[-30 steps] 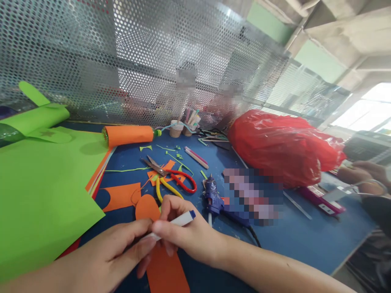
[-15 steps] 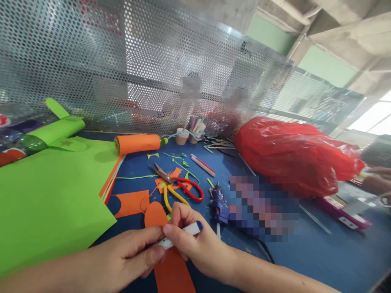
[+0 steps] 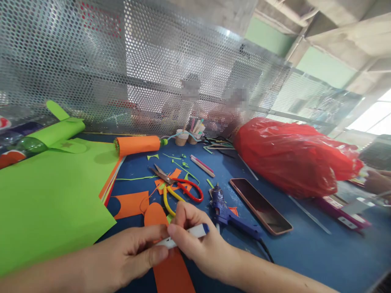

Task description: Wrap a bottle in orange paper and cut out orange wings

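Observation:
Both my hands meet low in the view over a long orange paper strip [image 3: 171,272] with a rounded far end. My right hand [image 3: 198,244] grips a white marker with a blue end [image 3: 195,232]. My left hand [image 3: 128,256] pinches the marker's other end, fingertips touching those of the right hand. Just beyond lie scissors [image 3: 180,187] with one red and one yellow handle, on orange and green scraps.
A large green paper sheet [image 3: 51,199] covers the left of the blue table [image 3: 305,252]. A blue glue gun [image 3: 226,213], a phone [image 3: 259,205], a red plastic bag [image 3: 290,154], an orange-wrapped bottle [image 3: 137,144] and a perforated metal screen [image 3: 122,61] surround the hands. Another person's hand [image 3: 377,181] shows at far right.
The view shifted slightly. Both hands stay together on the marker, its blue end now a little farther right.

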Action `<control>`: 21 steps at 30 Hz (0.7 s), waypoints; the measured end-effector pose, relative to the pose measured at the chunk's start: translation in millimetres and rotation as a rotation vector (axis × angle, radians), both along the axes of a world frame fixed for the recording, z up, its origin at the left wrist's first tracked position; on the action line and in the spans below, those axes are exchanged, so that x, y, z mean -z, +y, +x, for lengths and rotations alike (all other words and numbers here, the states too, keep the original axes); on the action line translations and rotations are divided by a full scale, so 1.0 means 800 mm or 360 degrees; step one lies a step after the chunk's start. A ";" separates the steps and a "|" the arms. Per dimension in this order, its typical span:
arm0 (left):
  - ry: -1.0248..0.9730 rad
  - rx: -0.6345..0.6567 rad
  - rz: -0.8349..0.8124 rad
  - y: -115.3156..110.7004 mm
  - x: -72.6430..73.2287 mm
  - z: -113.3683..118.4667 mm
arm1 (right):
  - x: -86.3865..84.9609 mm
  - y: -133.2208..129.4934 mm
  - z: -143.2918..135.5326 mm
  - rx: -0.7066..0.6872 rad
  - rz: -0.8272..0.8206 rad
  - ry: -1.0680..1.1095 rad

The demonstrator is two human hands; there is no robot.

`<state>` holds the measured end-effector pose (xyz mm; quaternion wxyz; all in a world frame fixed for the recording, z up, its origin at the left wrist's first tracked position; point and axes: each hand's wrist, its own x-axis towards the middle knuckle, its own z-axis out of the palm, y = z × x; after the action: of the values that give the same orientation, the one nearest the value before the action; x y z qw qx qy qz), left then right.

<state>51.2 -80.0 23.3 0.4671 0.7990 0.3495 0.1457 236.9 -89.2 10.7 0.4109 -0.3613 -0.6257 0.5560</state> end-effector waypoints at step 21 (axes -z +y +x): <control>0.0729 0.0311 0.1742 -0.056 0.050 0.000 | 0.001 0.023 0.006 0.0260 -0.0173 0.0102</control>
<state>51.3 -124.5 -17.0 -0.0880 0.9630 0.2403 0.0849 241.5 -70.6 10.1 0.4545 -0.4149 -0.5495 0.5651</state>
